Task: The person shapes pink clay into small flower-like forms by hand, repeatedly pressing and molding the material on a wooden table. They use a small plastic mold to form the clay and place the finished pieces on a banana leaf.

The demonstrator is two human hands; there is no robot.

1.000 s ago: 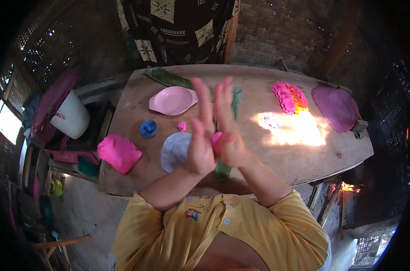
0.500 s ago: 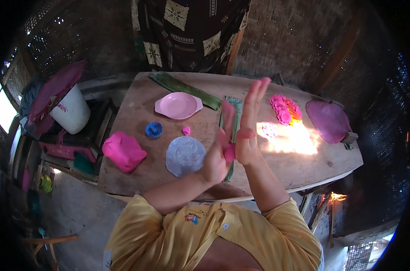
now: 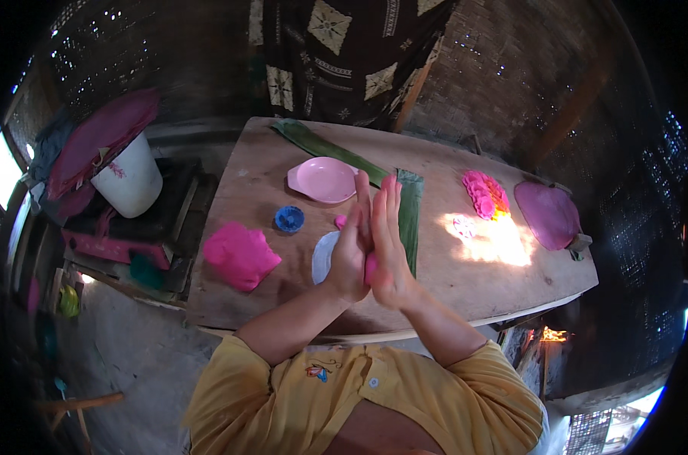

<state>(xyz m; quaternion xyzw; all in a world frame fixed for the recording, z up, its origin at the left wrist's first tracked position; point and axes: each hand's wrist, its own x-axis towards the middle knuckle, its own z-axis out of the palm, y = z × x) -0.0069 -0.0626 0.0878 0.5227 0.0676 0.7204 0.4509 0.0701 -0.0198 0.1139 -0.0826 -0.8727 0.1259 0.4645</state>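
Note:
A small lump of pink dough (image 3: 370, 268) is pressed between the heels of my palms, most of it hidden. My left hand (image 3: 350, 254) and my right hand (image 3: 390, 254) stand upright, palm against palm, fingers stretched out and pointing away from me. Behind my left hand, a round, pale plastic-like sheet (image 3: 325, 256) lies partly covered on the table. Just beyond it, a small pink dough bit (image 3: 340, 221) peeks out. Left of these rests a big mass of pink dough (image 3: 241, 256), with a small blue round mould or cup (image 3: 289, 219) beside it.
The wooden table (image 3: 450, 303) carries a pink two-handled dish (image 3: 325, 180), green leaf strips (image 3: 408, 220), pink and orange flower-like pieces (image 3: 484, 196) and a flat purple-pink round (image 3: 546, 215). A white bucket (image 3: 128, 178) stands on a stove (image 3: 120, 246) at left. Flames (image 3: 552, 334) burn at lower right.
My palms have closed together and the fingers now line up, where before they were offset and apart at the tips. The whole view has shifted slightly.

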